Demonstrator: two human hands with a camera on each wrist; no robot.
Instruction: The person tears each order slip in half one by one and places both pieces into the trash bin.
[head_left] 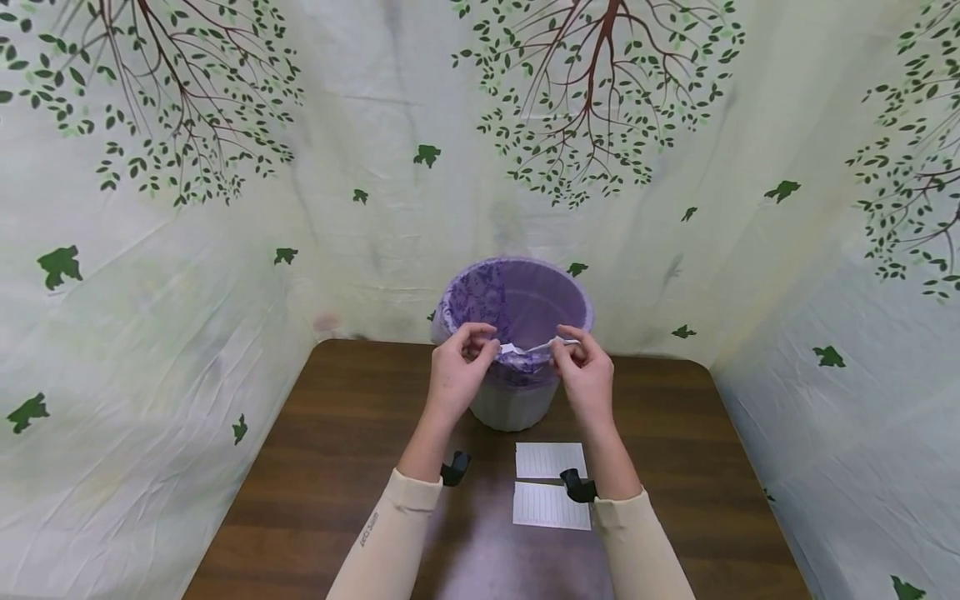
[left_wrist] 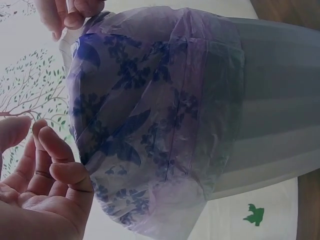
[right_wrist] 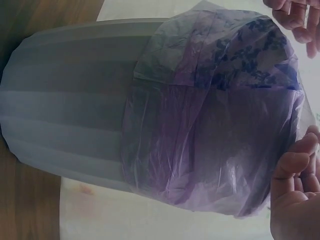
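Observation:
Over the near rim of a bin (head_left: pixel 513 404) lined with a purple floral bag (head_left: pixel 528 367), both hands hold a twisted white paper (head_left: pixel 542 346) between them. My left hand (head_left: pixel 461 371) pinches its left end between thumb and curled fingers. The right hand (head_left: pixel 587 371) pinches the other end, and a short tail sticks out beyond its fingers. In the left wrist view, faint lines show on the paper (left_wrist: pixel 65 52) below the right fingertips. The bag's rim hides part of the paper in both wrist views.
Two lined paper sheets (head_left: pixel 551 505) lie on the brown wooden table (head_left: pixel 360 417) in front of the bin, one behind the other, partly covered by the right wrist's black strap (head_left: pixel 577 486). A leaf-printed cloth (head_left: pixel 390 250) hangs behind the table and along both sides.

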